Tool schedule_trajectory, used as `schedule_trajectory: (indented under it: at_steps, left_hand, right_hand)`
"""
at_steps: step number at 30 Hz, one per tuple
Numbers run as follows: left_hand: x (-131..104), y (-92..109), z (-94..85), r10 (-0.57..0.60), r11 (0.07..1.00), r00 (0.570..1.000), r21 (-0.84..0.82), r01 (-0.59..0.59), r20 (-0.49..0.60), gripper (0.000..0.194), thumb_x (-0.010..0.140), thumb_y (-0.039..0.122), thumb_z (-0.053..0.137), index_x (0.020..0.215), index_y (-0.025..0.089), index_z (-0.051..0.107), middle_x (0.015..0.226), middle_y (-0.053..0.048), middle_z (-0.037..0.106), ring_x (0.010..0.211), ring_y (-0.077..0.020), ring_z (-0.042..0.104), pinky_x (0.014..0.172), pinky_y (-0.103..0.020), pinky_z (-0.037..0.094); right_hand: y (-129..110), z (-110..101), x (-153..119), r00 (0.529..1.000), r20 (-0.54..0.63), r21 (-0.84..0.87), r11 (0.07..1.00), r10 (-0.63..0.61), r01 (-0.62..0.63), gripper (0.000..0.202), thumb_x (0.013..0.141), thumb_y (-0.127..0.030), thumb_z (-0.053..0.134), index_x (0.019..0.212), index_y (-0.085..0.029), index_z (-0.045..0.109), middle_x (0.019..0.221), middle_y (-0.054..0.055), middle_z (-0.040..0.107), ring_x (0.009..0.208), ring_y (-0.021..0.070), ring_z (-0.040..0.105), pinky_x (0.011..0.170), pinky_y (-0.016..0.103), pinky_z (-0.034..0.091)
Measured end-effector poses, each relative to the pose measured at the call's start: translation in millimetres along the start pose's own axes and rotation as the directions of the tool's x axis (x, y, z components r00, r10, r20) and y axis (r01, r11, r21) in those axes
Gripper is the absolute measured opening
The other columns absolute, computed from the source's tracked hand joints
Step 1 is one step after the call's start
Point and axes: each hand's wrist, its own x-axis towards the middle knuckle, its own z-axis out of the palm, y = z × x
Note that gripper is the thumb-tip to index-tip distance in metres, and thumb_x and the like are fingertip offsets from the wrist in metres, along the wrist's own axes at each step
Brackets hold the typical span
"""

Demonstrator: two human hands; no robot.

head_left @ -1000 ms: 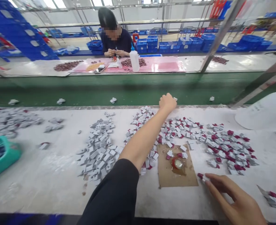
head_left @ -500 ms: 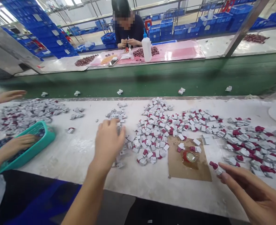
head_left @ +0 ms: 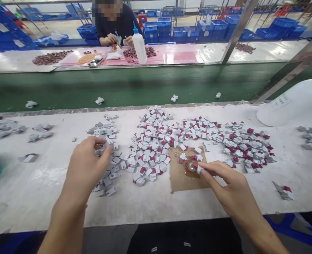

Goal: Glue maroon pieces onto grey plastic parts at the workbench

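In the head view, my right hand (head_left: 225,181) pinches a small grey-and-maroon plastic piece (head_left: 199,169) between thumb and fingertips. The piece's maroon end is at the rim of a small red cap-like dish (head_left: 190,166), whether touching or just above it I cannot tell. This dish rests on a brown cardboard square (head_left: 178,178) with a wet stain. My left hand (head_left: 88,160) is at a pile of plain grey plastic pieces (head_left: 108,176), thumb and index finger closed on one grey piece (head_left: 106,145) that is partly hidden.
Grey-and-maroon pieces form a middle heap (head_left: 156,141) and a right heap (head_left: 247,144). Beyond the table runs a green conveyor belt (head_left: 135,83) carrying spaced pieces. Across it, a person handles small parts beside a white bottle (head_left: 140,47). A white rounded object (head_left: 296,100) stands at right.
My right hand has brought its piece left to the red dish. My left hand has closed its fingers at the grey pile. The view has turned right, and the neighbour's hands have left it.
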Motion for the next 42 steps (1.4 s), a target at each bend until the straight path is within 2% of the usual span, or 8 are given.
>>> schedule_trajectory:
  at_steps: [3, 7, 13, 19, 23, 27, 31, 42]
  left_hand:
    - [-33.2, 20.3, 4.6, 0.125, 0.979, 0.983, -0.176, -0.100, 0.135, 0.023, 0.102, 0.051, 0.070, 0.106, 0.029, 0.068, 0.118, -0.007, 0.082, 0.089, -0.0301, 0.075, 0.071, -0.040, 0.059]
    - [-79.9, 49.4, 26.9, 0.409, 0.861, 0.844, -0.453, -0.231, 0.348, 0.006, 0.101, 0.033, 0.071, 0.098, 0.028, 0.070, 0.097, -0.002, 0.080, 0.077, -0.0217, 0.073, 0.069, -0.033, 0.060]
    - [-113.7, 67.5, 61.9, 0.444, 0.830, 0.798, -0.522, -0.195, 0.408, 0.013, 0.104, 0.019, 0.059, 0.097, 0.027, 0.068, 0.091, 0.000, 0.074, 0.079, -0.0199, 0.074, 0.072, -0.032, 0.060]
    - [-118.1, 68.2, 65.5, 0.417, 0.815, 0.836, -0.555, -0.169, 0.357, 0.019, 0.105, 0.023, 0.063, 0.113, 0.028, 0.080, 0.102, -0.003, 0.079, 0.082, -0.0208, 0.077, 0.077, -0.035, 0.066]
    - [-110.9, 87.2, 59.5, 0.308, 0.688, 0.871, -0.722, 0.075, 0.383, 0.011, 0.106, 0.032, 0.076, 0.114, 0.030, 0.083, 0.110, -0.003, 0.085, 0.097, -0.0230, 0.084, 0.090, -0.037, 0.072]
    - [-105.0, 115.4, 59.6, 0.328, 0.407, 0.800, -0.840, 0.360, 0.502, 0.013, 0.105, 0.039, 0.086, 0.115, 0.030, 0.084, 0.113, -0.004, 0.090, 0.105, -0.0246, 0.088, 0.097, -0.036, 0.075]
    - [-103.9, 134.7, 62.0, 0.394, 0.250, 0.759, -0.855, 0.454, 0.518, 0.009, 0.105, 0.031, 0.088, 0.112, 0.028, 0.084, 0.112, -0.004, 0.091, 0.109, -0.0248, 0.090, 0.099, -0.034, 0.076]
    - [-106.2, 137.2, 64.0, 0.419, 0.264, 0.762, -0.869, 0.418, 0.494, 0.011, 0.105, 0.028, 0.088, 0.116, 0.027, 0.086, 0.121, -0.005, 0.091, 0.116, -0.0266, 0.089, 0.104, -0.037, 0.076]
  right_hand:
    - [-4.0, 1.9, 3.8, 0.999, 0.012, -0.037, 0.999, -0.037, 0.038, 0.020, 0.115, -0.028, 0.070, 0.121, -0.030, 0.089, 0.105, 0.003, 0.086, 0.094, 0.0225, 0.083, 0.080, 0.035, 0.066]
    - [-10.4, -1.9, 9.7, 0.996, 0.055, -0.070, 0.995, -0.066, 0.070, 0.021, 0.114, -0.023, 0.069, 0.120, -0.027, 0.089, 0.105, 0.005, 0.086, 0.094, 0.0232, 0.084, 0.078, 0.035, 0.067]
    - [-17.8, -8.7, 15.9, 0.990, 0.129, -0.100, 0.993, -0.054, 0.067, 0.023, 0.113, -0.020, 0.068, 0.119, -0.024, 0.090, 0.108, 0.008, 0.088, 0.097, 0.0265, 0.086, 0.079, 0.037, 0.070]
    - [-20.6, -9.3, 13.7, 0.998, 0.061, 0.010, 1.000, -0.002, 0.001, 0.020, 0.111, -0.024, 0.074, 0.116, -0.028, 0.093, 0.105, 0.006, 0.089, 0.095, 0.0252, 0.085, 0.077, 0.035, 0.069]
    - [-16.9, -9.2, 8.0, 0.990, -0.015, 0.248, 0.960, 0.139, -0.131, 0.015, 0.108, -0.032, 0.082, 0.115, -0.035, 0.095, 0.110, 0.004, 0.092, 0.101, 0.0254, 0.087, 0.083, 0.034, 0.072]
    - [-11.6, -5.6, 3.4, 0.958, 0.071, 0.574, 0.774, 0.278, -0.267, 0.012, 0.105, -0.042, 0.090, 0.114, -0.037, 0.095, 0.115, 0.005, 0.093, 0.109, 0.0291, 0.091, 0.095, 0.040, 0.076]
    - [-9.4, -3.6, 2.2, 0.948, 0.101, 0.673, 0.681, 0.302, -0.288, 0.014, 0.101, -0.047, 0.093, 0.111, -0.037, 0.096, 0.114, 0.005, 0.094, 0.108, 0.0288, 0.091, 0.097, 0.041, 0.077]
    - [-9.2, -7.2, -0.1, 0.952, 0.083, 0.677, 0.685, 0.293, -0.270, 0.012, 0.100, -0.044, 0.095, 0.110, -0.039, 0.096, 0.113, 0.003, 0.093, 0.109, 0.0237, 0.089, 0.098, 0.032, 0.074]
